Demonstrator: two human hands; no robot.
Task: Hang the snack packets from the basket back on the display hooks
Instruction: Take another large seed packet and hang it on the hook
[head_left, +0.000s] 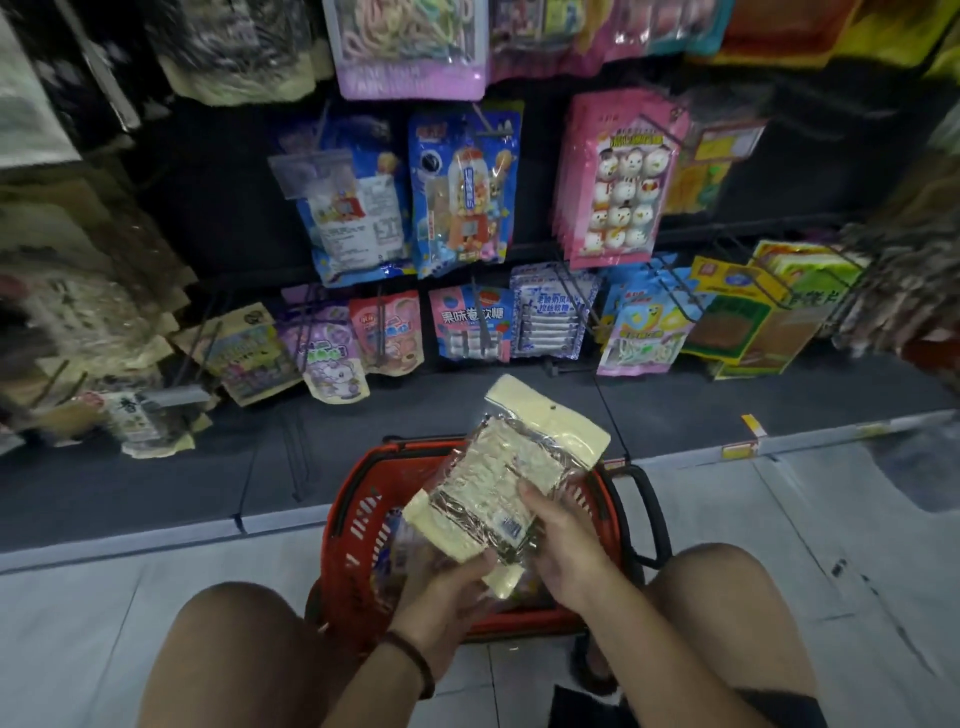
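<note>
A cream and silver snack packet (498, 478) is held above the red basket (358, 525), its hang hole at the top end pointing toward the display. My left hand (447, 587) grips its lower edge from below. My right hand (566, 540) holds its right side. A second cream packet seems stacked under the first. More packets lie inside the basket, mostly hidden by my hands. Display hooks (483, 322) with hanging packets fill the dark rack ahead.
Blue packets (462, 192) and pink packets (618, 176) hang in the middle row. Cream packets like mine hang at the far left (135, 415). A grey base shelf (156, 488) runs under the rack. My bare knees flank the basket on the tiled floor.
</note>
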